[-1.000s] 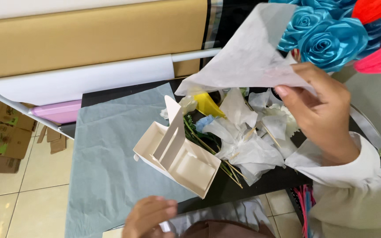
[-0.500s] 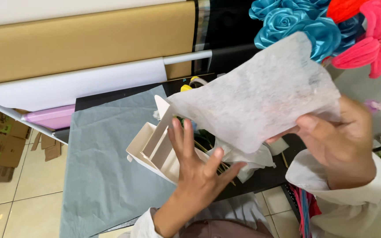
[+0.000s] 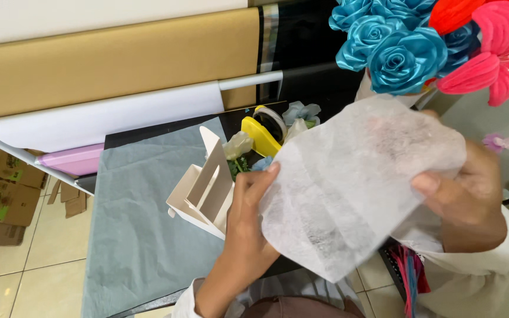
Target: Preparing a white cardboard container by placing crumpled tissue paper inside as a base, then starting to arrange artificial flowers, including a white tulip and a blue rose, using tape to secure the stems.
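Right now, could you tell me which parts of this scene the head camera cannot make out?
- Head view: the white sheet, held by the left hand and right hand, hides most of the small flowers on the table behind it.
- The yellow tape dispenser is partly covered by that sheet.
- The blue satin roses and pink flower are cut off by the top and right edges.
- The white box is partly hidden behind the left hand.

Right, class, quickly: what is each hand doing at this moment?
Left hand: closed on the left edge of the white tissue sheet.
Right hand: closed on the sheet's right edge, thumb on top.
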